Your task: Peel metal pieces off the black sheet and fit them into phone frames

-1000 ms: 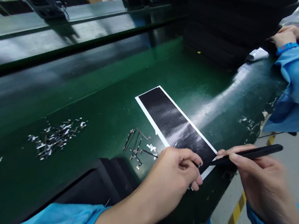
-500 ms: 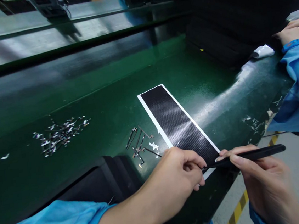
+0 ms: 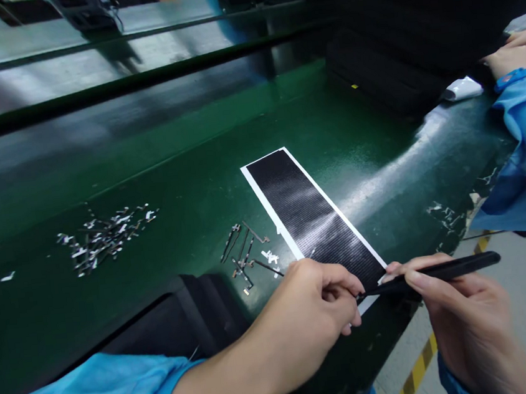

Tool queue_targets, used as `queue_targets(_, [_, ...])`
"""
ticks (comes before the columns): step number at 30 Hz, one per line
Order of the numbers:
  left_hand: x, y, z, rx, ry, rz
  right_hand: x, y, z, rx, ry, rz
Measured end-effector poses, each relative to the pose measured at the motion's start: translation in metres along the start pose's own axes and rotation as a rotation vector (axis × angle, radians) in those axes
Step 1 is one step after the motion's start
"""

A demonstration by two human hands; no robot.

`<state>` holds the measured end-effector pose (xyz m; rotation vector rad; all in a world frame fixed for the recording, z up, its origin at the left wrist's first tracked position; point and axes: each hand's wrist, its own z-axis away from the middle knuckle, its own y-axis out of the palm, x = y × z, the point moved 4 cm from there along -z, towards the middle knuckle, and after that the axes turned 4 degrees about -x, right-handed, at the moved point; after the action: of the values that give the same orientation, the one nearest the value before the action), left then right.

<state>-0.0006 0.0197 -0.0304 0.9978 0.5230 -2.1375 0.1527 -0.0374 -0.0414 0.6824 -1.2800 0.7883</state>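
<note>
Black tweezers (image 3: 461, 267) lie in the closed fingers of my right hand (image 3: 472, 313), their tip pointing left. My left hand (image 3: 320, 294) is closed in a pinch at that tip; a tiny dark piece shows between its fingertips, too small to name. Beneath both hands is the near end of a sheet of black strips on white backing (image 3: 308, 205), lying at a slant on the green table. Left of the sheet lie several thin flex cables (image 3: 241, 256) and small white scraps (image 3: 270, 257).
A larger pile of small cables (image 3: 107, 238) lies farther left. A black tray-like object (image 3: 177, 319) sits below my left forearm. At the right, another person's hands (image 3: 511, 58) are near dark material (image 3: 407, 50). The table edge runs along the right, with white scraps (image 3: 448, 215) near it.
Almost nothing differs. The handle end of the tweezers has shifted very slightly left and up; both hands keep their hold over the sheet.
</note>
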Motion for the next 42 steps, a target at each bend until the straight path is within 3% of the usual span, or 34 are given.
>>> queue_targets(23, [-0.003,0.000,0.000,-0.013,0.000,0.095,0.003,0.001,0.005,-0.017,-0.084,0.020])
queue_targets(25, [-0.003,-0.001,0.000,-0.020,0.001,0.091,0.004,-0.001,0.009,-0.002,-0.137,0.059])
queue_targets(30, [-0.002,-0.003,-0.001,-0.022,0.013,0.097,0.017,-0.002,0.020,0.075,-0.487,0.338])
queue_targets(32, [-0.001,-0.003,-0.001,-0.025,0.031,0.092,0.021,-0.004,0.023,0.082,-0.564,0.460])
queue_targets(35, [0.001,-0.004,-0.002,-0.034,0.061,0.101,0.027,-0.016,0.025,0.020,-0.649,0.572])
queue_targets(38, [0.000,-0.005,-0.001,-0.033,0.096,0.115,0.030,-0.024,0.023,0.089,-0.726,0.644])
queue_targets(42, [-0.015,-0.010,0.010,-0.097,0.173,0.106,0.036,-0.013,0.019,0.161,-0.714,0.530])
